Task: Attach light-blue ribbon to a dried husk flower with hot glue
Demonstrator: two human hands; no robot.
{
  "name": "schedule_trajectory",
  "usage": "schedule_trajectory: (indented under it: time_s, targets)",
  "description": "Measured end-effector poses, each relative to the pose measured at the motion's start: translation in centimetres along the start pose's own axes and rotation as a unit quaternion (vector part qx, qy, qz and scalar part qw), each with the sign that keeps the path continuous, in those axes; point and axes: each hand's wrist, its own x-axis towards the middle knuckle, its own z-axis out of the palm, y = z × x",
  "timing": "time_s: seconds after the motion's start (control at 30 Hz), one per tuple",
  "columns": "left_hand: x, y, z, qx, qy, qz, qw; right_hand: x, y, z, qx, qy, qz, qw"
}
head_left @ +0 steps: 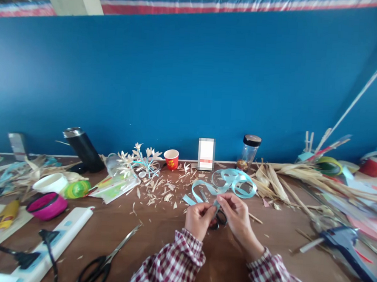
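Observation:
My left hand [199, 220] and my right hand [237, 215] meet above the table, fingertips pinched together. Between them is a small piece of light blue ribbon [217, 203], mostly covered by the fingers. Just behind my hands lies a loosely looped length of light blue ribbon [225, 188]; I cannot tell whether the held piece joins it. Under my fingers show the black handles of a pair of scissors [222, 219], partly hidden. Another pair of scissors [107, 259] with black handles lies to the left of my left sleeve, its blades slightly apart.
Pale scraps [160, 186] litter the table's middle. Behind stand a red paper cup [171, 160], a phone [206, 154] and a lidded jar [249, 153]. White flowers [139, 159] and a power strip [71, 225] are left; dried husks [275, 182] and a glue gun [345, 244] right.

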Motion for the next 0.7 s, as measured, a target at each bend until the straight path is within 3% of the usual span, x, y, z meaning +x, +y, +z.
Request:
schedule_trajectory:
  time_s: [0.33,0.57,0.7]
  targets:
    - [0.12,-0.23,-0.12,0.011,-0.014,-0.018,1.0,-0.02,-0.38,0.06,0.019,0.002,0.021,1.0]
    - [0.05,-0.07,-0.24,0.02,0.012,0.008,1.0,0.05,-0.42,0.19,-0.035,0.023,-0.006,0.999]
    - [0.3,-0.08,-0.45,0.01,0.042,0.011,0.999,0.55,-0.55,-0.62,-0.038,0.075,-0.02,0.996]
